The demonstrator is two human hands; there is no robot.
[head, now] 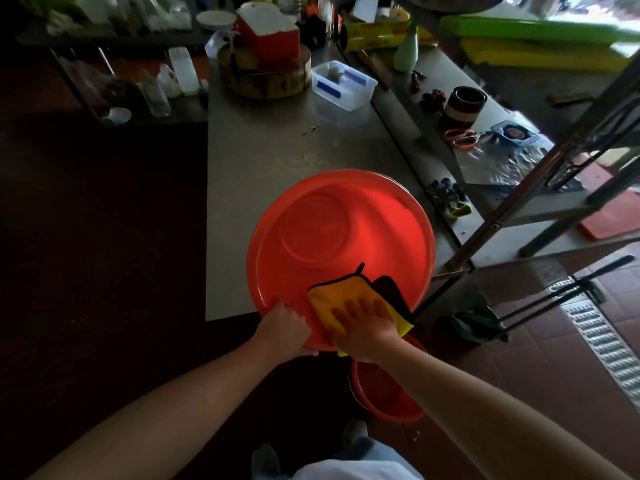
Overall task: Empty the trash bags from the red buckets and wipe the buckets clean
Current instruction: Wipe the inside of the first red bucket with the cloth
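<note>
Head view | red bucket (341, 230) centre frame, at near edge of the table (263, 157), mouth open to the camera | left hand (285, 329): fingers curled over its near rim | right hand (363, 329): fingers straight and spread, pressing yellow cloth (332, 292) on the inside wall | second red bucket (384, 393) on floor, lower centre.

The bucket (381, 230) glows bright orange-red against the dull grey worktop (277, 161). The cloth (332, 296) is yellow, edged in black, its folded-back side dark. A second bucket (388, 393) below is a deeper red. The floor tiles (540, 375) are reddish brown. A clear tub (343, 84) carries blue stripes; the scissors (462, 138) are orange.
</note>
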